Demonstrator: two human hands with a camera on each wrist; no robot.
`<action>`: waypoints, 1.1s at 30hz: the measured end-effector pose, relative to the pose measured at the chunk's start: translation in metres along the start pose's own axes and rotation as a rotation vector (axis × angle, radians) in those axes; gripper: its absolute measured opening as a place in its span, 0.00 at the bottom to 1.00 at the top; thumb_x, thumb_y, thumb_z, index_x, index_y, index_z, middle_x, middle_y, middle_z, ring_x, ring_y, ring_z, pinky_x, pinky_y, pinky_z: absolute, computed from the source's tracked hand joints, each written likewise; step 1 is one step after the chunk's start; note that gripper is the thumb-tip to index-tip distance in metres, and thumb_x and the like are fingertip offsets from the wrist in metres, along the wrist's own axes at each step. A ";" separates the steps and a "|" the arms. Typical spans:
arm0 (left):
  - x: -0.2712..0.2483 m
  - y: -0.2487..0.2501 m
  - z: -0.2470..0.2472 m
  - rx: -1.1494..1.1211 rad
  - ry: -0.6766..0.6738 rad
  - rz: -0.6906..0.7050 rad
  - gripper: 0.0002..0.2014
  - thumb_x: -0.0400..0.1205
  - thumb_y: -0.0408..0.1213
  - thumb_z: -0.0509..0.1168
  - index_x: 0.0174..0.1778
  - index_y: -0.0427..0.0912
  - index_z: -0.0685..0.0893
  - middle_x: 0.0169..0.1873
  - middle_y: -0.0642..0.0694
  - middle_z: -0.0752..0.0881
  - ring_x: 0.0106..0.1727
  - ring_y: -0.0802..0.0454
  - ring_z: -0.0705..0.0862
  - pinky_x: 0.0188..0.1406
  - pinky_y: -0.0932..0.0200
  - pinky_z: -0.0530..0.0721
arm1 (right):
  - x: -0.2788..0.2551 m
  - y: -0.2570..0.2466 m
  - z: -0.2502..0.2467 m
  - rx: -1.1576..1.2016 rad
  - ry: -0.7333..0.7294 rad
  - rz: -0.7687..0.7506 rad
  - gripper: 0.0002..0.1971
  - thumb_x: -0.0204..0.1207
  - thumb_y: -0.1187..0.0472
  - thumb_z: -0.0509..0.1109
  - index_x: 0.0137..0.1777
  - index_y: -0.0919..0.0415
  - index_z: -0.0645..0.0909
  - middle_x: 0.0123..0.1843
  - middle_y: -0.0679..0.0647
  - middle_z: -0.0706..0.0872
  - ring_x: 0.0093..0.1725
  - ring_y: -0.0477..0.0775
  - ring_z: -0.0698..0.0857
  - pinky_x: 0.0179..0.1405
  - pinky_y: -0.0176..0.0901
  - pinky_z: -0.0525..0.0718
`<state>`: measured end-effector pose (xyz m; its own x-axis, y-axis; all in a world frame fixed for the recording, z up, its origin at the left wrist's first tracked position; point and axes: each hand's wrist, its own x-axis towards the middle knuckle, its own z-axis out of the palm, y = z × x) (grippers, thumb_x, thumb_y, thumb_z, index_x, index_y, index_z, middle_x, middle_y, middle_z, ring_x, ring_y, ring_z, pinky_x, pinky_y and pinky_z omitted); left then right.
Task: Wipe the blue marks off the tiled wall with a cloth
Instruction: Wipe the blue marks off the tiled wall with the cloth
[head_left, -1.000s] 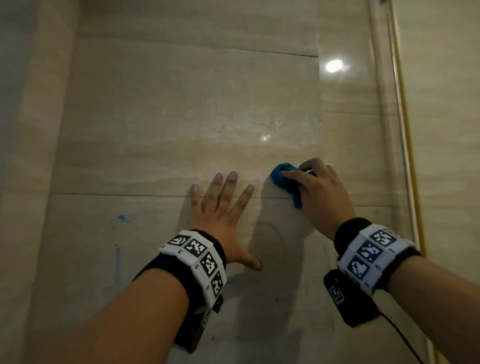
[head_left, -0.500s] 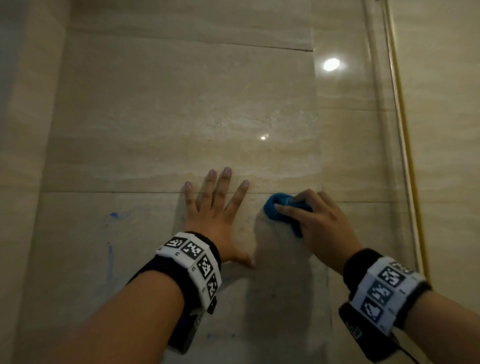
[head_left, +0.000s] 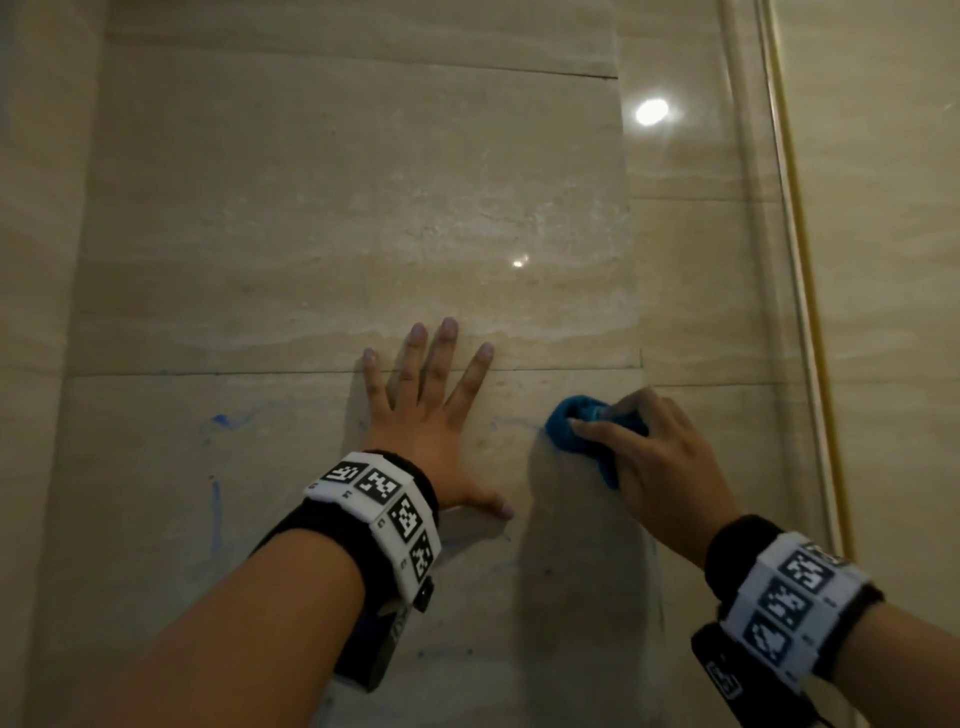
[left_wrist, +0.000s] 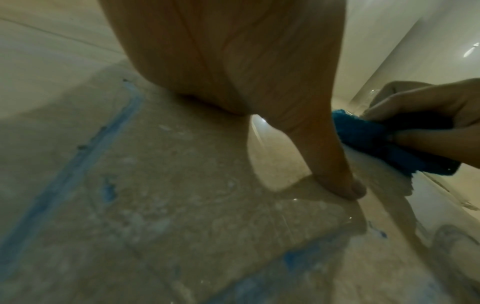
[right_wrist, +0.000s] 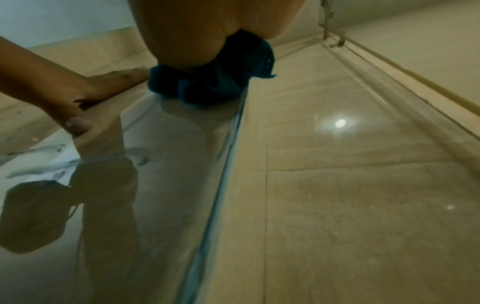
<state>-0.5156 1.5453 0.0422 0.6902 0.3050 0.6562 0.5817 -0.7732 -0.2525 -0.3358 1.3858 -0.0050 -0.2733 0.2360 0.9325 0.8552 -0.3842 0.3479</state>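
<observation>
Bare beige tiled wall (head_left: 363, 208) stretches above both hands; a gold trim strip (head_left: 810, 312) runs just right of the right hand (head_left: 670, 457), which clutches the blue cloth (head_left: 571, 426) against the tile. Left hand (head_left: 431, 415) lies flat, fingers spread, blue marks (head_left: 215, 509) to its left.

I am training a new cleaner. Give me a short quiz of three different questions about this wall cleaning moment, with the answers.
1. True or false: the left hand lies flat on the wall.
2. Which hand grips the blue cloth?
3. The vertical blue mark is: A) left of the left hand, B) under the cloth, C) above both hands.

Key: 1 true; 2 the right hand; 3 A.
</observation>
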 end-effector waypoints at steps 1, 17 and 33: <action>0.000 0.000 0.000 -0.001 0.002 0.001 0.72 0.54 0.82 0.63 0.67 0.56 0.10 0.65 0.47 0.07 0.69 0.41 0.11 0.69 0.27 0.22 | -0.003 0.001 -0.001 0.011 -0.019 -0.025 0.14 0.71 0.69 0.69 0.55 0.60 0.88 0.50 0.63 0.79 0.41 0.66 0.80 0.38 0.52 0.84; -0.007 0.001 0.002 0.002 0.057 -0.005 0.70 0.56 0.82 0.61 0.70 0.56 0.13 0.68 0.46 0.10 0.70 0.42 0.12 0.70 0.28 0.23 | -0.007 -0.018 -0.001 0.030 -0.048 0.096 0.18 0.66 0.74 0.77 0.56 0.60 0.87 0.47 0.62 0.78 0.38 0.65 0.77 0.35 0.50 0.79; -0.028 0.000 0.029 -0.096 0.000 -0.042 0.68 0.59 0.81 0.62 0.64 0.58 0.08 0.65 0.50 0.07 0.62 0.47 0.06 0.67 0.27 0.21 | 0.071 -0.032 0.006 0.056 -0.092 0.089 0.22 0.72 0.75 0.71 0.64 0.56 0.85 0.57 0.66 0.78 0.49 0.71 0.77 0.49 0.59 0.80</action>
<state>-0.5225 1.5528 0.0037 0.6664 0.3383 0.6644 0.5659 -0.8097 -0.1553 -0.3800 1.4198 0.0495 -0.1558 0.2846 0.9459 0.8983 -0.3574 0.2555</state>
